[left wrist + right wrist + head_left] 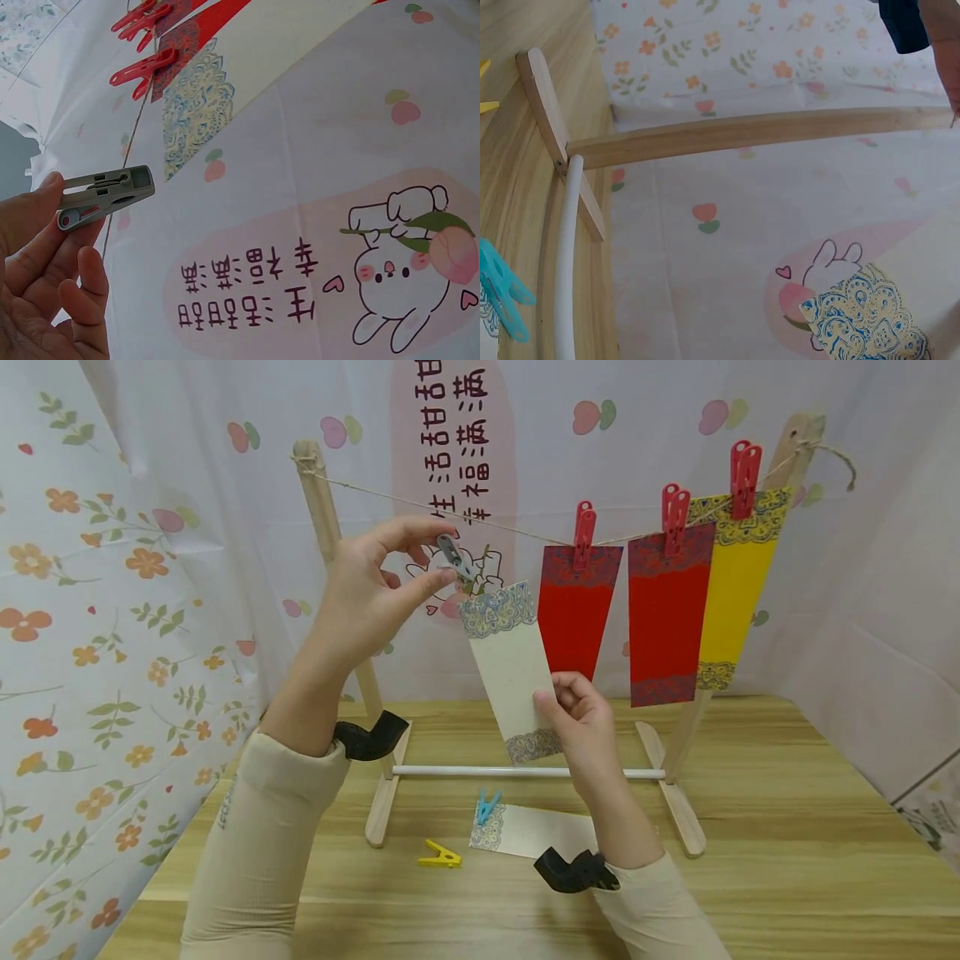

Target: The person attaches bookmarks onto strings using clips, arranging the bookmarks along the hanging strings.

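Between thumb and fingers my left hand [367, 581] pinches a grey clothespin [453, 556], also seen in the left wrist view as a grey clothespin [109, 193]. My right hand [585, 727] holds a cream card [510, 677] with patterned blue ends by its lower right edge. The card's top hangs just below and right of the clothespin, apart from it, in front of the string [510, 529]. Along that string, red clothespins [585, 535] hold two red cards [671, 618] and a yellow card [738, 602].
Wooden posts [326, 518] carry the string, with a white rod [487, 772] joining their feet. On the table [795, 827] lie a yellow clothespin [441, 855] and another cream card [540, 831] with a blue clothespin [488, 808] on its left end. A printed cloth hangs behind.
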`<state>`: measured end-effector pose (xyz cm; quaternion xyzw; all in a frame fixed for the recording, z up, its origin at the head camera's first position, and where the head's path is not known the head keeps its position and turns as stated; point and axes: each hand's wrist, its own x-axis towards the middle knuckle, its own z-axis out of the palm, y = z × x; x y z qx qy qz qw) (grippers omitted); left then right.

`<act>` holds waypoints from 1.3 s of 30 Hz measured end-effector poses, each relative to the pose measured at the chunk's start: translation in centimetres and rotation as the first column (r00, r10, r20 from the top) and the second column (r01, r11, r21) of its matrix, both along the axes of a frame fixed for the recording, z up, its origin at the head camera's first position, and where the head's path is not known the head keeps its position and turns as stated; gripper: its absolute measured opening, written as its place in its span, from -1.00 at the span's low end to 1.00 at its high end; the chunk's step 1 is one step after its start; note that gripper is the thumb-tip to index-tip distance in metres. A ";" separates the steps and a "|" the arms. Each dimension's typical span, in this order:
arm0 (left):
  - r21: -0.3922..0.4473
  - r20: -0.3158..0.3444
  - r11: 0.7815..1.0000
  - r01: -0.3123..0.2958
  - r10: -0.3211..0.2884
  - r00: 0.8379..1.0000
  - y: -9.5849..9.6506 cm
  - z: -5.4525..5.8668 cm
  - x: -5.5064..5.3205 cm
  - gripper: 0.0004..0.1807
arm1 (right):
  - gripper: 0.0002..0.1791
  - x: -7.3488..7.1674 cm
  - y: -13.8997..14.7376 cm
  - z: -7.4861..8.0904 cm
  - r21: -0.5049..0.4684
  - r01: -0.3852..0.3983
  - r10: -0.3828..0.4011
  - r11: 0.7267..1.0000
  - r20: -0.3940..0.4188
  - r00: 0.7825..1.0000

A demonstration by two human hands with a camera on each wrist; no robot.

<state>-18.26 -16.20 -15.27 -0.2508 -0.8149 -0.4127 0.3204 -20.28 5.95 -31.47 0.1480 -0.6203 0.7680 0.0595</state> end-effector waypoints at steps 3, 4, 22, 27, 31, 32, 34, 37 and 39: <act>0.005 -0.013 1.000 0.005 -0.005 1.000 0.2 0.3 0.2 -0.63 | -0.82 -0.1 -0.2 0.1 -0.009 0.014 -0.014 1.000 0.000 1.000; 0.008 -0.013 1.000 0.006 -0.006 1.000 0.3 0.5 0.3 -0.63 | -0.83 -0.1 -0.2 0.1 -0.017 0.017 -0.017 1.000 0.000 1.000; 0.073 -0.024 0.997 0.000 0.002 1.000 1.7 2.2 0.3 -0.64 | -0.83 -0.4 -1.7 1.1 -0.093 0.065 -0.066 0.994 -0.007 0.998; 0.030 -0.074 0.999 -0.033 0.035 0.997 2.1 2.4 0.1 -0.66 | -0.83 -0.5 -2.0 1.1 -0.110 0.071 -0.071 0.991 0.003 0.998; 0.031 -0.087 0.999 -0.043 0.045 0.995 2.3 2.7 -0.3 -0.67 | -0.82 -0.5 -2.1 1.3 -0.111 0.088 -0.087 0.990 0.021 0.996; 0.040 -0.084 0.998 -0.040 0.044 0.996 2.3 2.8 -0.4 -0.67 | -0.82 -0.5 -2.1 1.4 -0.109 0.094 -0.092 0.990 0.026 0.995; 0.061 -0.075 0.998 -0.028 0.033 0.997 2.4 3.0 -0.7 -0.67 | -0.81 -0.5 -2.1 1.5 -0.102 0.104 -0.101 0.989 0.033 0.994; 0.083 -0.060 0.996 -0.020 0.025 0.998 2.5 3.3 -0.9 -0.67 | -0.80 -0.4 -2.2 1.6 -0.094 0.120 -0.117 0.988 0.035 0.993; 0.091 -0.050 0.996 -0.020 0.025 0.998 2.5 3.4 -1.1 -0.67 | -0.80 -0.4 -2.2 1.7 -0.089 0.125 -0.123 0.988 0.033 0.992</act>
